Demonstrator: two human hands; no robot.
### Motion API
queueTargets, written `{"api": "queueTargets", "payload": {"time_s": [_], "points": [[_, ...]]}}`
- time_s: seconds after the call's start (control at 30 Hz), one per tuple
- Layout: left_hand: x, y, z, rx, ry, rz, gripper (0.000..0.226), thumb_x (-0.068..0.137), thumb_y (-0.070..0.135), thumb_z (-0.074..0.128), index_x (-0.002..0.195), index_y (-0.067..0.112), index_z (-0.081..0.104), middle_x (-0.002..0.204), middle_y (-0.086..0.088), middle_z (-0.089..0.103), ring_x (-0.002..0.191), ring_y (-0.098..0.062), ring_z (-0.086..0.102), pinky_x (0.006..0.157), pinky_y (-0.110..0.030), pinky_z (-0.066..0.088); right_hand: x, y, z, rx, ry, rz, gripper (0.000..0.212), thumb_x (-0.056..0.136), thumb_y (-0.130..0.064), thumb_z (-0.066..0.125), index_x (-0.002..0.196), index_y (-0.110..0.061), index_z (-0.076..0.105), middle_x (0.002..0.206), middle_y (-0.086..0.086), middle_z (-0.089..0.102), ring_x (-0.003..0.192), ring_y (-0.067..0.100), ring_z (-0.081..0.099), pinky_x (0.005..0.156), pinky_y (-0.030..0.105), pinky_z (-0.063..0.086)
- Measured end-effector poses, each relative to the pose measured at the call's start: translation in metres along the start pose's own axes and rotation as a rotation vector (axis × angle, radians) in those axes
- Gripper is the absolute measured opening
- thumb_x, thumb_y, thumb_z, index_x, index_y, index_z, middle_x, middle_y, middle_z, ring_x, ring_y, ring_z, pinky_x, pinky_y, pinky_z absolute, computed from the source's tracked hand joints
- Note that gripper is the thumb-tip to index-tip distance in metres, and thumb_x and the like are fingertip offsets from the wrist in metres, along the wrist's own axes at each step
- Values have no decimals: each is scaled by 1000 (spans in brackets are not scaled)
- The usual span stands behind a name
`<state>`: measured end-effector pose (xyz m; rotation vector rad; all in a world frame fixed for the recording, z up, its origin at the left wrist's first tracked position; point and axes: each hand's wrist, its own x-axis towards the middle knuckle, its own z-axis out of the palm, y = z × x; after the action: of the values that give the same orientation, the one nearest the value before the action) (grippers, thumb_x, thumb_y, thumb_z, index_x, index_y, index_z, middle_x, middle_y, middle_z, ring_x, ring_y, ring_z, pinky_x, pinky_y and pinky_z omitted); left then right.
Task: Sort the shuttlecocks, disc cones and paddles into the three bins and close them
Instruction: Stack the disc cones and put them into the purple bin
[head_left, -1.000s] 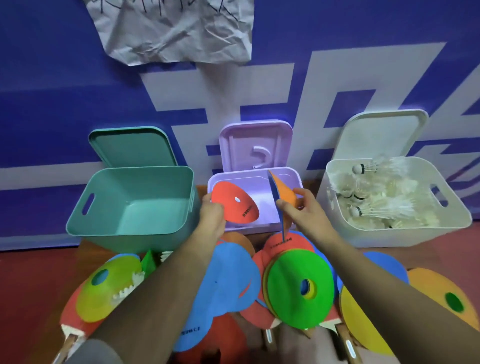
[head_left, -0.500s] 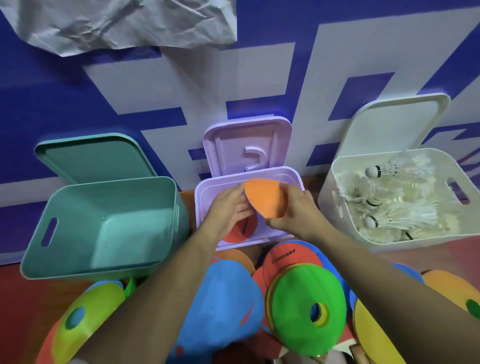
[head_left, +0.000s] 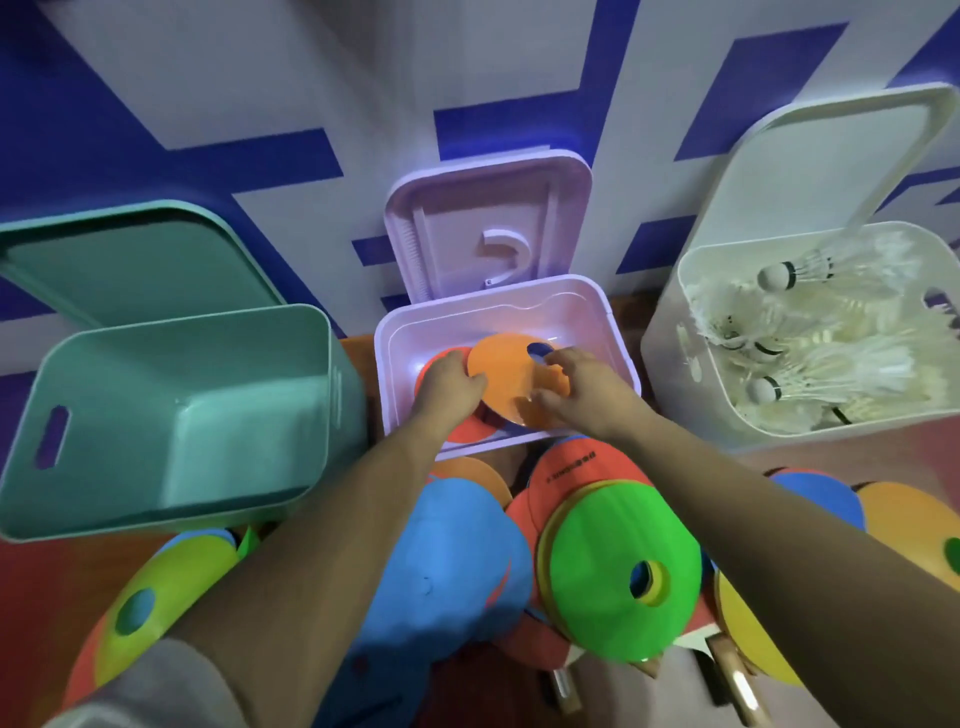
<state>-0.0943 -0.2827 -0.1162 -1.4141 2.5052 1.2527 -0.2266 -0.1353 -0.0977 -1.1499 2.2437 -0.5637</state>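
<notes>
Both hands reach into the purple middle bin (head_left: 621, 332). My left hand (head_left: 448, 387) lies curled on a red disc cone (head_left: 460, 427) at the bin's bottom. Partly overlapping it is an orange disc cone (head_left: 506, 382), which my right hand (head_left: 579, 387) holds with fingers on top by its centre hole and the thumb at its near edge. White shuttlecocks (head_left: 810, 364) fill the white bin (head_left: 662, 364) on the right. The teal bin (head_left: 182, 415) on the left holds nothing.
All three lids stand open against the blue-and-white wall. In front of the bins lies a pile: a green cone (head_left: 618, 571), a blue cone (head_left: 457, 561), a yellow cone (head_left: 171, 587), an orange cone (head_left: 914, 525), and paddle handles (head_left: 727, 680) at the near edge.
Both hands moved forward and down into the purple bin. The red cone now lies flat at the bottom and the orange cone has come down partly over it. The camera moved closer.
</notes>
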Motion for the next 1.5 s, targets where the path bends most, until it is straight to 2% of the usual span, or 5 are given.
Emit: {"api": "queueTargets", "payload": {"time_s": [0.2, 0.4, 0.73, 1.07, 1.5], "points": [[-78, 18, -5, -241, 38, 114, 17, 89, 11, 56, 104, 12, 65, 94, 1, 62, 87, -12, 59, 70, -6, 41, -100, 1, -16, 193, 280, -9, 30, 86, -24, 67, 112, -11, 62, 105, 3, 56, 95, 14, 56, 87, 26, 45], [-157, 6, 56, -306, -65, 115, 19, 82, 8, 63, 76, 26, 60, 70, 10, 62, 68, -8, 59, 75, -34, 51, -188, 52, 8, 125, 141, 262, 50, 83, -31, 70, 126, -11, 53, 118, 10, 51, 110, 27, 55, 93, 33, 44], [-186, 0, 128, 102, -138, -85, 83, 72, 53, 74, 137, 11, 43, 135, -15, 42, 127, -30, 41, 105, -34, 37, -211, 85, 44, 195, 55, 458, 75, 79, -44, 73, 134, -5, 40, 128, 20, 48, 118, 36, 48, 92, 38, 42], [-195, 10, 117, -502, -107, -140, 7, 88, 11, 65, 95, 9, 67, 97, -11, 71, 94, -29, 66, 86, -42, 53, -215, 94, 37, 314, 157, 389, 71, 85, -40, 68, 142, -7, 41, 136, 14, 53, 124, 29, 49, 96, 35, 41], [-226, 62, 89, -887, -82, 0, 9, 90, 3, 60, 99, 1, 59, 95, -14, 73, 87, -27, 68, 80, -37, 55, -271, 142, -5, 130, 426, 443, 30, 85, -28, 65, 102, -4, 58, 99, 10, 55, 95, 29, 55, 78, 38, 45]]}}
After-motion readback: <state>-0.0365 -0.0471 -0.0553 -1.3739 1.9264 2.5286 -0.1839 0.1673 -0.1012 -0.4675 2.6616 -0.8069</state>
